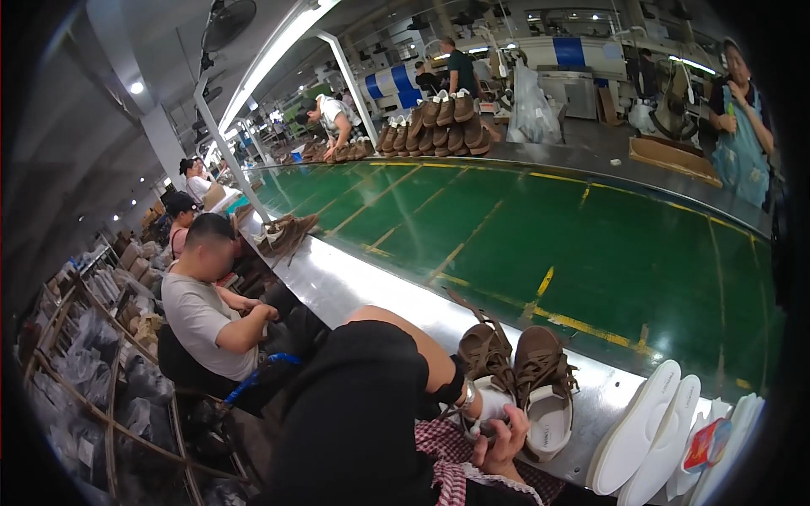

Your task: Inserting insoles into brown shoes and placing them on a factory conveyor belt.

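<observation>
A pair of brown lace-up shoes stands on the metal ledge in front of me, a left shoe [485,350] and a right shoe [542,358] with a pale lining and insole. My left hand [492,403], below a wristband and a metal bracelet, is at the heel opening of the left shoe. It looks white-covered, and its fingers are mostly hidden. Close against it, my right hand [504,443] has its fingers bent together beside the right shoe's heel. Whatever lies between those fingers is too small to name. Red-and-white checked cloth [447,443] with lace trim lies below both hands.
White insoles [637,426] lie on the ledge at right, with a red-and-blue packet [707,445]. Beyond the metal ledge [354,278] runs a green conveyor belt [506,232]. Brown shoes [443,126] are piled on its far side. A seated co-worker [211,304] is close at left.
</observation>
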Demonstrator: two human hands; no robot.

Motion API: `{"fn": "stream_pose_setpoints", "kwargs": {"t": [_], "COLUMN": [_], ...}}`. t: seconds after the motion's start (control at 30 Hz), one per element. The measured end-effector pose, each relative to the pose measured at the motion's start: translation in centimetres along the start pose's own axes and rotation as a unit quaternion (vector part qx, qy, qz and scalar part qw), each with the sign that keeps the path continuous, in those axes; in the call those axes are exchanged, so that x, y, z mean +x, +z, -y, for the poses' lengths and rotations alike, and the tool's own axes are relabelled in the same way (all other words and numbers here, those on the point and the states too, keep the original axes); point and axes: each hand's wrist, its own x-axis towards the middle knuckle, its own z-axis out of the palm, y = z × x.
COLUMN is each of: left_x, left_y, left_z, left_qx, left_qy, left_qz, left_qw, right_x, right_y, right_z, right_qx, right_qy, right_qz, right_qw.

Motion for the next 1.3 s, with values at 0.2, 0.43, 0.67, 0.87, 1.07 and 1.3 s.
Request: {"fn": "stream_pose_setpoints", "kwargs": {"t": [0.2, 0.43, 0.67, 0.87, 1.07, 1.3], "left_x": [-0.8, -0.7, -0.4, -4.5, -10.4, -7.3], "left_y": [-1.3, 1.8, 7.0, -2.7, -0.6, 6.2], "left_z": [-2.4, 1.3, 4.8, -5.3, -6.5, -3.8], "left_qx": [0.033, -0.202, -0.205, 0.122, 0.038, -0.169], "left_qy": [0.035, 0.071, 0.111, 0.103, -0.109, -0.109], "left_qz": [0.060, 0.057, 0.000, -0.210, -0.603, -0.580], "left_qw": [0.997, 0.975, 0.972, 0.965, 0.789, 0.789], "right_x": [-0.7, -1.3, -0.7, 5.3, 4.9, 1.8], "right_y": [0.3, 0.1, 0.6, -4.8, -11.9, -8.2], "right_z": [-1.0, -0.9, -0.6, 0.3, -6.1, -2.4], "right_qx": [0.037, 0.043, 0.018, -0.123, -0.314, -0.227], "right_qy": [0.005, 0.003, -0.006, -0.016, 0.302, 0.332], "right_qz": [-0.021, -0.019, 0.000, 0.013, 0.233, 0.214], "right_qw": [0.999, 0.999, 1.000, 0.992, 0.869, 0.890]}}
